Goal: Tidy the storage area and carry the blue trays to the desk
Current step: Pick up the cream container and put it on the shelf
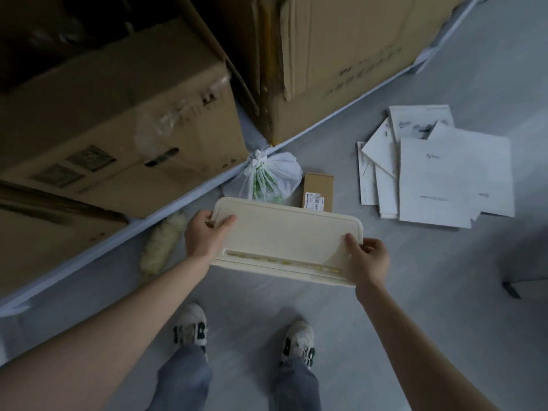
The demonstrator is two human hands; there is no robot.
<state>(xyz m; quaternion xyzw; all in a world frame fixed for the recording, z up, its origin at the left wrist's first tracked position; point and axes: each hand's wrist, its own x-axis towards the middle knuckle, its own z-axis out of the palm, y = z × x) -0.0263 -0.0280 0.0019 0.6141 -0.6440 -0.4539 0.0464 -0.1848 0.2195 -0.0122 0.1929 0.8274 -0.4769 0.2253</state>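
My left grip point(204, 235) and my right grip point(369, 259) each close on one short end of a cream tray point(284, 241), thumbs on top and the other fingers curled under the rim. I hold it in the air, above the floor point(415, 307) and a little ahead of my shoes point(191, 327), with the far edge tilted up. This tray is cream, not blue. I see no blue trays in this view, so I judge the carrying part is not yet started.

The danger I see is under my feet more than in my hands. The tray hides the floor just in front of me, and if I step forward I can tread on something and slip. The hold is only at the two ends, so a sudden stumble could twist the tray out of one grip.

The floor is grey and smooth. To the left, a fluffy pale roll point(163, 241) lies against the ledge point(89, 256) of a low shelf. Just beyond the tray sit a tied plastic bag point(267, 176) and a small brown box point(318, 185). To the right, white papers point(444, 179) lie spread and overlapping. Farther back, big cardboard boxes point(118, 129) stand on the shelf, close together and partly open.
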